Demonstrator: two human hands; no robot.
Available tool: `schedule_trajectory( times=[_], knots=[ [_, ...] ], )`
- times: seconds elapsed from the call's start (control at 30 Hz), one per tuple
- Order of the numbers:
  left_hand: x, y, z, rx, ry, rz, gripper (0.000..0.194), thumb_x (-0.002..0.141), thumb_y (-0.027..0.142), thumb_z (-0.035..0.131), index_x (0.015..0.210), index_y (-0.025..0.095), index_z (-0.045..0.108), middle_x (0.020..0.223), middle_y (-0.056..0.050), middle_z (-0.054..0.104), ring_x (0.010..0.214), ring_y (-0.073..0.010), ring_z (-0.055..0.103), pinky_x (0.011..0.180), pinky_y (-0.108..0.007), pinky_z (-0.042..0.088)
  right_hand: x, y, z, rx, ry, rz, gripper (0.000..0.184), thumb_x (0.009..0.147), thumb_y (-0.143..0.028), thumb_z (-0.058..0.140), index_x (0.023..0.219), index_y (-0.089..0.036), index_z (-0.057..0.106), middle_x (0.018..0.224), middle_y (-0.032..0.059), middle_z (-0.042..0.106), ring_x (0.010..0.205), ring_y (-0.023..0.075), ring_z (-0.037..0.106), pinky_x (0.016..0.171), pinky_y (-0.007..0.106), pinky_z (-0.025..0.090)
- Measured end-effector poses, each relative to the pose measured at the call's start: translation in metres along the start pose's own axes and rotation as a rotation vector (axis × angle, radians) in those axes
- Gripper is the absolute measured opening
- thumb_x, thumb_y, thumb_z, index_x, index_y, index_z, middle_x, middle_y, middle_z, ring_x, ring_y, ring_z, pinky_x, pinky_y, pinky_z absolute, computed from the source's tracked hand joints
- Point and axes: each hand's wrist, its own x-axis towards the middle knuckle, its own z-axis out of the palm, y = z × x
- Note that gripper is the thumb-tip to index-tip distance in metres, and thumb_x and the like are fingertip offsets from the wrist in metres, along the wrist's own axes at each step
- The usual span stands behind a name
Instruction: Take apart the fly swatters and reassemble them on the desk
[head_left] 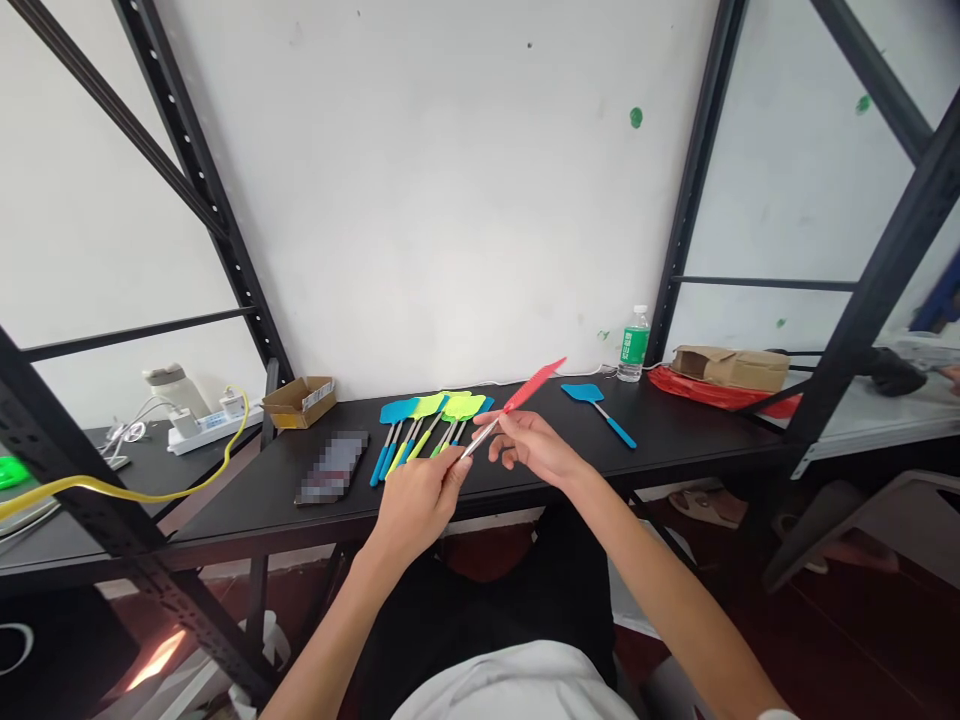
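A red fly swatter (536,384) with a thin metal shaft is held up over the front of the black table, seen nearly edge-on and tilted up to the right. My left hand (421,500) is closed around its lower end, hiding the handle. My right hand (536,448) pinches the shaft just below the red head, its other fingers loosely curled. Behind my left hand lie several blue and yellow-green fly swatters (429,404), overlapping, handles toward me. To the right of my hands, a single blue fly swatter (583,392) lies apart on the table.
Left of the swatters are a phone (334,467) and a small open cardboard box (300,403). A water bottle (634,345) stands at the back right, near a flattish carton (731,368) on red plastic. Black metal posts (217,215) frame both sides; a yellow cable (202,490) crosses at left.
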Motion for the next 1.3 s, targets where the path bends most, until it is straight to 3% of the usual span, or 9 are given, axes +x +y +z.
schedule_trajectory(
  times=[0.1, 0.23, 0.47, 0.6, 0.77, 0.93, 1.07, 1.23, 1.3],
  knots=[
    [0.001, 0.002, 0.007, 0.016, -0.001, 0.004, 0.04, 0.101, 0.046, 0.031, 0.097, 0.025, 0.065, 0.069, -0.002, 0.067, 0.065, -0.0186, 0.062, 0.057, -0.026, 0.029, 0.006, 0.014, 0.006, 0.052, 0.115, -0.058, 0.033, 0.086, -0.05, 0.067, 0.096, -0.02, 0.074, 0.103, 0.0091, 0.07, 0.067, 0.0116, 0.059, 0.05, 0.021, 0.041],
    [0.002, 0.0, 0.013, 0.021, 0.021, -0.009, 0.035, 0.099, 0.046, 0.038, 0.109, 0.027, 0.065, 0.069, -0.002, 0.067, 0.067, -0.0191, 0.063, 0.057, -0.026, 0.029, 0.009, 0.022, 0.006, 0.071, 0.197, -0.077, 0.03, 0.083, -0.05, 0.071, 0.088, -0.02, 0.073, 0.094, 0.0063, 0.069, 0.067, 0.0116, 0.059, 0.05, 0.021, 0.04],
    [0.002, -0.001, 0.016, -0.039, 0.047, -0.002, 0.035, 0.099, 0.045, 0.038, 0.086, 0.024, 0.063, 0.065, -0.001, 0.063, 0.063, -0.0174, 0.058, 0.056, -0.026, 0.026, 0.011, 0.029, 0.004, 0.116, 0.194, -0.049, 0.032, 0.084, -0.051, 0.07, 0.083, -0.018, 0.072, 0.096, 0.0071, 0.07, 0.068, 0.0108, 0.059, 0.05, 0.02, 0.04],
    [0.005, -0.003, 0.019, -0.408, -0.058, -0.021, 0.04, 0.098, 0.046, 0.038, 0.073, 0.02, 0.056, 0.056, 0.001, 0.059, 0.053, -0.0133, 0.051, 0.054, -0.024, 0.03, 0.013, 0.035, 0.002, 0.196, 0.196, -0.017, 0.031, 0.081, -0.05, 0.073, 0.083, -0.019, 0.071, 0.094, 0.0066, 0.071, 0.068, 0.0109, 0.059, 0.05, 0.02, 0.041],
    [0.012, -0.012, 0.03, -1.014, -0.314, -0.119, 0.039, 0.094, 0.051, 0.044, 0.086, 0.016, 0.06, 0.049, 0.001, 0.058, 0.037, -0.0102, 0.041, 0.042, -0.022, 0.03, 0.016, 0.038, -0.004, 0.265, 0.195, 0.012, 0.029, 0.08, -0.048, 0.075, 0.082, -0.019, 0.071, 0.092, 0.0059, 0.071, 0.069, 0.0111, 0.059, 0.051, 0.02, 0.042],
    [0.014, -0.014, 0.033, -1.223, -0.419, -0.205, 0.046, 0.094, 0.056, 0.043, 0.086, 0.015, 0.061, 0.045, 0.0, 0.055, 0.038, -0.0093, 0.038, 0.042, -0.021, 0.031, 0.014, 0.032, -0.01, 0.307, 0.219, 0.022, 0.03, 0.077, -0.048, 0.078, 0.081, -0.019, 0.069, 0.09, 0.0043, 0.071, 0.07, 0.0111, 0.06, 0.051, 0.019, 0.042],
    [0.013, -0.013, 0.03, -0.977, -0.332, -0.108, 0.042, 0.094, 0.053, 0.043, 0.085, 0.017, 0.063, 0.055, -0.001, 0.061, 0.042, -0.0096, 0.042, 0.047, -0.021, 0.033, 0.013, 0.03, -0.013, 0.255, 0.265, 0.006, 0.032, 0.076, -0.049, 0.078, 0.08, -0.019, 0.068, 0.089, 0.004, 0.071, 0.069, 0.0107, 0.061, 0.051, 0.019, 0.042],
    [0.013, -0.024, 0.026, -0.136, 0.047, -0.065, 0.036, 0.095, 0.047, 0.046, 0.096, 0.024, 0.074, 0.081, -0.005, 0.074, 0.071, -0.02, 0.064, 0.059, -0.026, 0.035, 0.018, 0.039, -0.027, 0.198, 0.437, -0.003, 0.033, 0.075, -0.051, 0.078, 0.083, -0.019, 0.069, 0.093, 0.0048, 0.072, 0.067, 0.0102, 0.062, 0.049, 0.018, 0.043],
    [0.014, -0.033, 0.027, 0.072, 0.095, -0.1, 0.032, 0.094, 0.045, 0.048, 0.106, 0.029, 0.074, 0.093, -0.005, 0.076, 0.083, -0.0238, 0.067, 0.06, -0.027, 0.035, 0.018, 0.043, -0.038, 0.219, 0.541, 0.0, 0.032, 0.075, -0.049, 0.079, 0.084, -0.02, 0.07, 0.094, 0.0045, 0.073, 0.064, 0.0095, 0.061, 0.048, 0.018, 0.043]
  ],
)
